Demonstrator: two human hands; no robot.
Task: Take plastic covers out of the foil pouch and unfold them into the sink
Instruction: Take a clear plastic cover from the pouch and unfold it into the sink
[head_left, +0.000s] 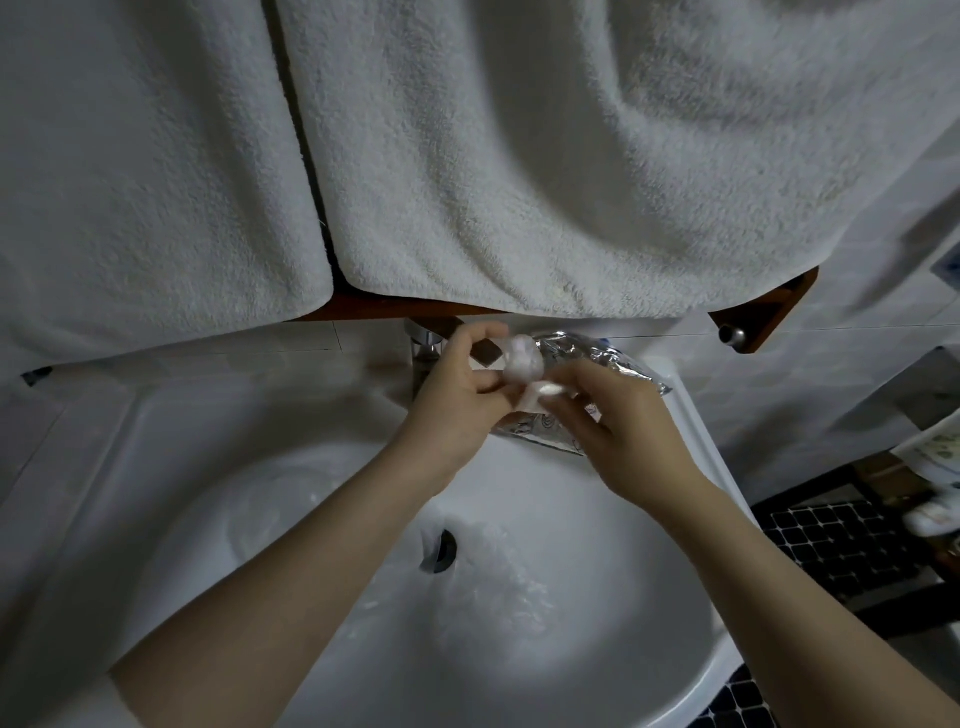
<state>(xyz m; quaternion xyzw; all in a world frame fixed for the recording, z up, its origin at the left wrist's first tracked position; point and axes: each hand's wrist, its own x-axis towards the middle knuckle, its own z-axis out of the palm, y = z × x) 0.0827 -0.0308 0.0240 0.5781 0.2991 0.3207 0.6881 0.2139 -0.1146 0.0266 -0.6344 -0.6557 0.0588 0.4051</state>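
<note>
White towels (519, 156) hang over the sink (156, 467). Both hands, left (457, 410) and right (628, 441), pinch a bunched plastic cover (522, 358) above the foil pouch (587, 353), ready to spread it open.

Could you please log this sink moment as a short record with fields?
setting: white sink under hanging towels
left hand: pinches a bunched plastic cover
right hand: grips the same cover lower down, above the foil pouch
pouch: lies on the sink's back right rim, by the tap
basin: clear unfolded covers lie beside the drain
stage: cover out of the pouch, not yet unfolded
</note>
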